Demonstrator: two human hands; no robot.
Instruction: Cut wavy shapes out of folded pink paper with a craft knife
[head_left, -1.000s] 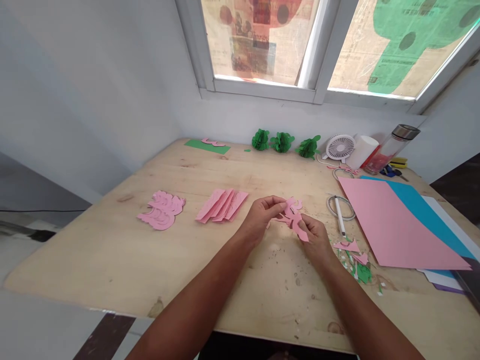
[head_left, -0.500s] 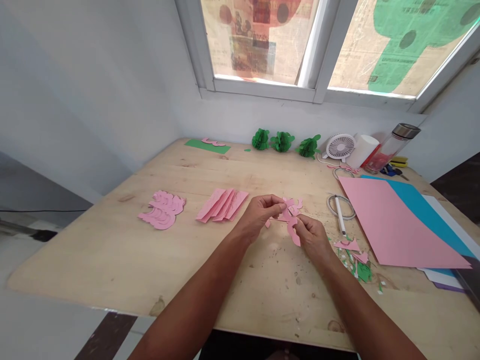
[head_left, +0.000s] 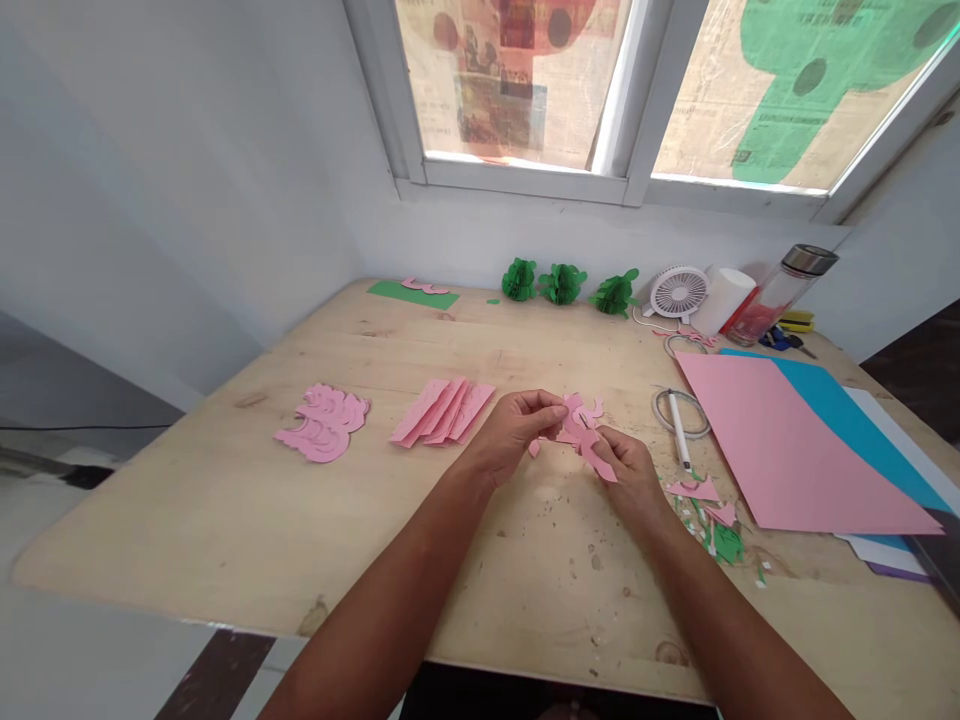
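Above the middle of the table, a pink paper cutout (head_left: 598, 459) with curved edges is held between both hands. My left hand (head_left: 521, 430) pinches its upper left part between thumb and fingers. On the other side, my right hand (head_left: 628, 468) has its fingers closed at the lower part, where a curved strip hangs out. A small dark sliver shows between the hands; I cannot make out what it is. More pink paper scraps (head_left: 598, 407) lie just behind the fingers. To the left rest folded pink paper strips (head_left: 442, 411) and a pile of scalloped pink cutouts (head_left: 324, 422).
Pink paper sheets (head_left: 795, 450) overlap blue and white ones at right. Beside them are a white pen (head_left: 679, 430), a cable and green and pink scraps (head_left: 726, 543). Along the wall stand green paper figures (head_left: 563, 284), a small fan (head_left: 679, 293) and a bottle (head_left: 784, 295).
The lower curved strip of the pink cutout has swung to the right, toward my right hand. Both hands stay nearly in place, and the view has shifted slightly.
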